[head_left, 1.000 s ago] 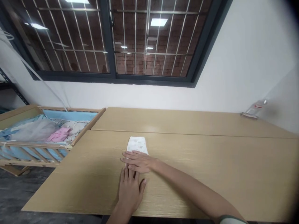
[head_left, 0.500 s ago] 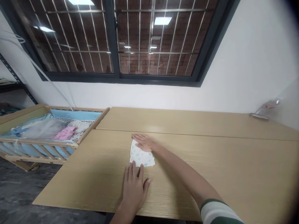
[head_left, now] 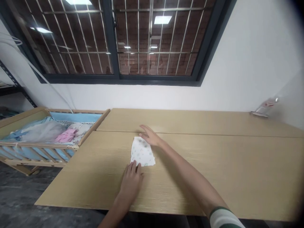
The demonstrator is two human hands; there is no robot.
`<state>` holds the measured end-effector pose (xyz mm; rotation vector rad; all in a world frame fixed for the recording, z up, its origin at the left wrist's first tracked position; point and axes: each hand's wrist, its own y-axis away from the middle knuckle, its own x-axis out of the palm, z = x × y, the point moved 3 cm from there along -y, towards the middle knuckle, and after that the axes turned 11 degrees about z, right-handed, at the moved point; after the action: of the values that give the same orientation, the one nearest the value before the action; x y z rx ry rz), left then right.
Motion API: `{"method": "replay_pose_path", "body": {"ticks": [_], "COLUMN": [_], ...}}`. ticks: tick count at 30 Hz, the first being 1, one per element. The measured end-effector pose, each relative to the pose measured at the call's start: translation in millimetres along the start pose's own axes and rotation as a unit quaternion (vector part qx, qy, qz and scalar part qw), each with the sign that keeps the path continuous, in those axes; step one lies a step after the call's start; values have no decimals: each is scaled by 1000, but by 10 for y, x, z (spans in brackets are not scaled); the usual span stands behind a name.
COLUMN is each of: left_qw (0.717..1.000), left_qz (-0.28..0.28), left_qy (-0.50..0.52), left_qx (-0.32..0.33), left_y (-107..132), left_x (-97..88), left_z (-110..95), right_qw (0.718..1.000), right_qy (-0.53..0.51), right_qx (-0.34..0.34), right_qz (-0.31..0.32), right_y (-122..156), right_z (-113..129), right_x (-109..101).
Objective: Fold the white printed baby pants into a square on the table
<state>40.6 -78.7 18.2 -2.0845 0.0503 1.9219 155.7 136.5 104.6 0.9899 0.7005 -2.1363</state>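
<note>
Right hand [head_left: 150, 136] shifted mostly beyond flat white printed cloth [head_left: 142, 153]; left hand [head_left: 131, 181] nearer, probably touching near edge; both hands' fingers apart.

The cloth [head_left: 142, 154] is white with greenish motifs.

There are two hands [head_left: 131, 182] [head_left: 152, 137], one printed cloth [head_left: 142, 153], one crib [head_left: 23, 119] and one window [head_left: 113, 47].

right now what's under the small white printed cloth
The cloth lies on the table, which shows around it. The left hand is at its near edge, the right hand by its far edge. Anything directly beneath is covered, so I can't see it.
</note>
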Motion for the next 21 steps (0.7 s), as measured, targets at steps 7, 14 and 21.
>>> {"method": "replay_pose_path", "body": {"ticks": [7,14,21], "left_qw": [986,980,978], "left_qz": [72,26,5], "left_qy": [100,78,107], "left_qx": [116,180,178], "left_y": [-235,-221,-208], "left_x": [-168,-27,-117], "left_z": [629,772,639], "right_qw": [992,989,982], "right_qy": [-3,115,187], "right_qx": [24,21,14], "right_qz": [123,90,22], "right_y": [877,1505,1596], "right_z": [355,444,515], "right_x": [103,368,495]}}
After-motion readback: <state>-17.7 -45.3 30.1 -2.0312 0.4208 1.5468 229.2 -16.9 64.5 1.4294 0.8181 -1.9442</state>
